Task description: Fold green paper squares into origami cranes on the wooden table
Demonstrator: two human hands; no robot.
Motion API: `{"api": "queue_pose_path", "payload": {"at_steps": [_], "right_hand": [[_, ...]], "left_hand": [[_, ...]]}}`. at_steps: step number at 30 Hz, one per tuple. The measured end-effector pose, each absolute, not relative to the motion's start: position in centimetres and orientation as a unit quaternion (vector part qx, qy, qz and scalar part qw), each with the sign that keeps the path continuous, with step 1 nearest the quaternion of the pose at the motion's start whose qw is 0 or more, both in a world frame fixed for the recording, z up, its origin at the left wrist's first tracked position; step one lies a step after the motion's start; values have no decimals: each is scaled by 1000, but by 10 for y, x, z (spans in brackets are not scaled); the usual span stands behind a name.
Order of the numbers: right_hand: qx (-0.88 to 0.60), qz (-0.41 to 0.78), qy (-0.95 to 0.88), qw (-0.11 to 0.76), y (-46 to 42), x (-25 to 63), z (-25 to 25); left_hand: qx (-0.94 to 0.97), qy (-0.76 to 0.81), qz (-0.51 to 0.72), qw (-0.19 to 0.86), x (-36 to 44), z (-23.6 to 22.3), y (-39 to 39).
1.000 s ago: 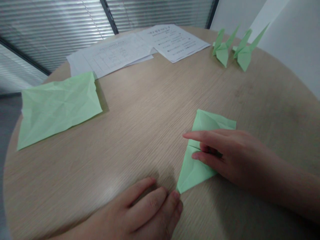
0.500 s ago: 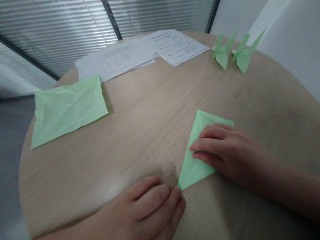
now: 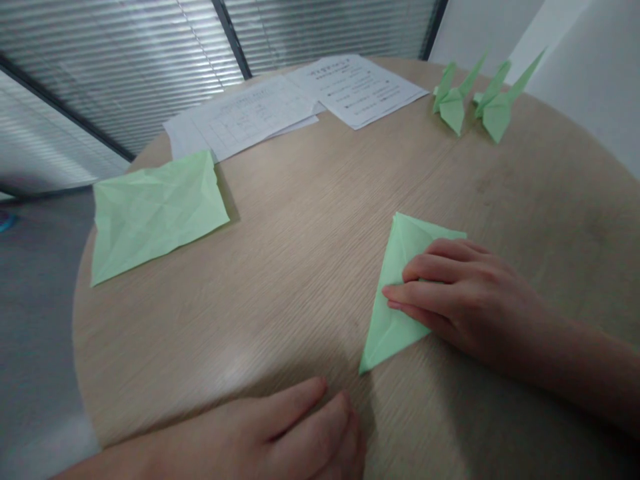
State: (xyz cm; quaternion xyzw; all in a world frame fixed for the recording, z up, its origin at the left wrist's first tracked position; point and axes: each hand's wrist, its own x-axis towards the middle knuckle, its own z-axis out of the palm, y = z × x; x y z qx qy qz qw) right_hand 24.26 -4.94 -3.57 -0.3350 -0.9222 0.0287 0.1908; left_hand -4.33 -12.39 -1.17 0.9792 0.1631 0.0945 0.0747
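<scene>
A sheet of light green paper, folded into a kite-like shape (image 3: pixel 387 333), lies on the table in front of me. My right hand (image 3: pixel 460 287) rests over its right side, fingers bent and pressed together on it near the left edge. Part of the paper is hidden beneath that hand. My left hand (image 3: pixel 305 433) is at the bottom, just below the paper's pointed lower corner and apart from it. Its fingers are loosely bent with a gap between two of them, and nothing shows in them; the thumb is out of sight.
A creased green sheet (image 3: pixel 160 217) lies at the left of the round wooden table (image 3: pixel 280 267). Printed white sheets (image 3: pixel 360 93) lie along the far edge. Two folded green paper cranes (image 3: pixel 451 110) stand at the far right. Window blinds (image 3: pixel 120 60) are behind.
My left hand has drawn away from the lower corner of the folded paper, down toward me. My right hand stays on the paper. The view has shifted slightly.
</scene>
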Motion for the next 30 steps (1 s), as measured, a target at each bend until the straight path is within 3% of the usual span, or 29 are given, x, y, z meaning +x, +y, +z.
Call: {"api": "queue_pose_path", "payload": {"at_steps": [4,10,18,30], "right_hand": [[-329,32,-923,197,-48,244,-38],[-331,8,-924,191,-48,244,-40],[-310,-16,-926,215,-45,250,-50],[-420,-43,-897,133,-52,298,-58]], "left_hand": [[976,144,144,74,-41,-16,-107],[968,179,89,150,-26,-22,-92],[967,181,93,155,-19,-18,-93],[967,210,43,136,5,-11,-88]]}}
